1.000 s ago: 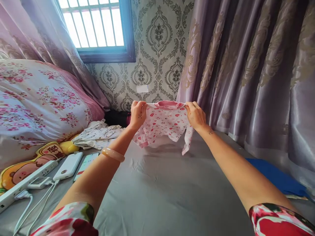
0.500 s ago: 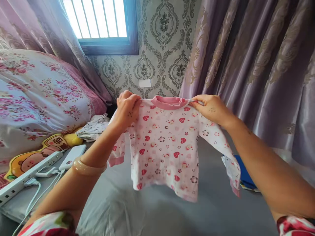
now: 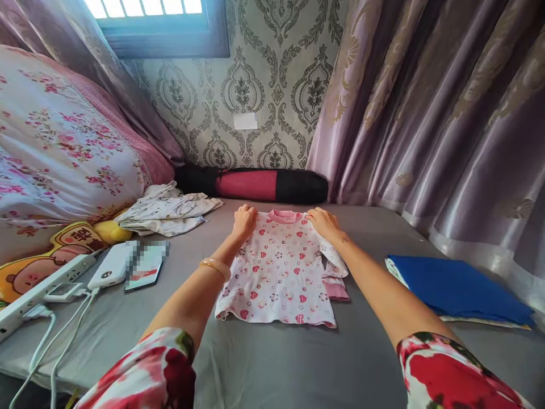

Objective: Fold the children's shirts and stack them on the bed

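Observation:
A small white shirt (image 3: 281,272) with red hearts and a pink collar lies flat on the grey bed sheet (image 3: 272,358), collar away from me. My left hand (image 3: 244,220) pinches its left shoulder with closed fingers. My right hand (image 3: 322,221) grips the right shoulder the same way. The right sleeve is folded in along the shirt's side; the left sleeve is hidden under my forearm.
A folded patterned garment (image 3: 168,208) lies at the left. A power bank (image 3: 113,272), a phone (image 3: 147,266) and a power strip (image 3: 42,289) sit near the floral bedding (image 3: 63,147). A red and black bolster (image 3: 255,184) lines the wall. A blue book (image 3: 455,289) lies at the right.
The shirt hung in the air from both hands; it now lies flat on the sheet. Both hands moved down and forward with it, still on its shoulders.

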A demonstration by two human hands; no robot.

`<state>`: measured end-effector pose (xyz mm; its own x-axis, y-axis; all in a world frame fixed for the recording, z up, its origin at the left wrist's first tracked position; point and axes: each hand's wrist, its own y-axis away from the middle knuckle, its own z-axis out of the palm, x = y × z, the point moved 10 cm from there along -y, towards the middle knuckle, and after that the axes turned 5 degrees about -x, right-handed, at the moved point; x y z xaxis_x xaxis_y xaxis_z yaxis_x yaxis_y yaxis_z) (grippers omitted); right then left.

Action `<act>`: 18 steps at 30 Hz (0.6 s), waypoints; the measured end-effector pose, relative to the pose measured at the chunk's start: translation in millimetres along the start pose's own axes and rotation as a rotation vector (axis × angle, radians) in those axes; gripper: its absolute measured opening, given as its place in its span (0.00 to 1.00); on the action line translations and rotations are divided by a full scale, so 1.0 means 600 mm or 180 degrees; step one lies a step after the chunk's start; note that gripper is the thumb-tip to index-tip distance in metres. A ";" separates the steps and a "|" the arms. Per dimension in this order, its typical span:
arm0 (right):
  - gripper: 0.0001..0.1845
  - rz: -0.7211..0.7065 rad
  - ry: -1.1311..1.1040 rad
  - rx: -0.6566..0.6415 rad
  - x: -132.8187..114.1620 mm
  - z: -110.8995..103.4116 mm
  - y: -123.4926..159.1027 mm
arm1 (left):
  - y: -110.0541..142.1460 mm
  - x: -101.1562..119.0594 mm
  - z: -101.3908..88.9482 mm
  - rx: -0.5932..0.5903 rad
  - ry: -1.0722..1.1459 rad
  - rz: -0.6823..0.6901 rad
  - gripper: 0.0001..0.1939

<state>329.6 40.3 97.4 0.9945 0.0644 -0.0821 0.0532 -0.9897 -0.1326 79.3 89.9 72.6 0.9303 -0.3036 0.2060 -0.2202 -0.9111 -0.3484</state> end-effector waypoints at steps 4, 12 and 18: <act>0.18 0.0109 0.0032 -0.0083 0.008 0.033 -0.013 | -0.010 -0.012 0.035 0.0001 -0.0088 0.0011 0.16; 0.19 0.0170 0.0071 -0.0363 0.038 0.112 -0.061 | -0.034 -0.013 0.094 -0.0238 -0.0099 0.0219 0.15; 0.18 0.0167 0.0001 -0.0494 0.060 0.161 -0.114 | -0.080 -0.022 0.149 -0.0575 -0.0203 0.0185 0.16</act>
<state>353.1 122.6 8.0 0.9963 0.0122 -0.0847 0.0144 -0.9996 0.0261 103.6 162.9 4.9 0.9299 -0.3441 0.1301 -0.3178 -0.9295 -0.1871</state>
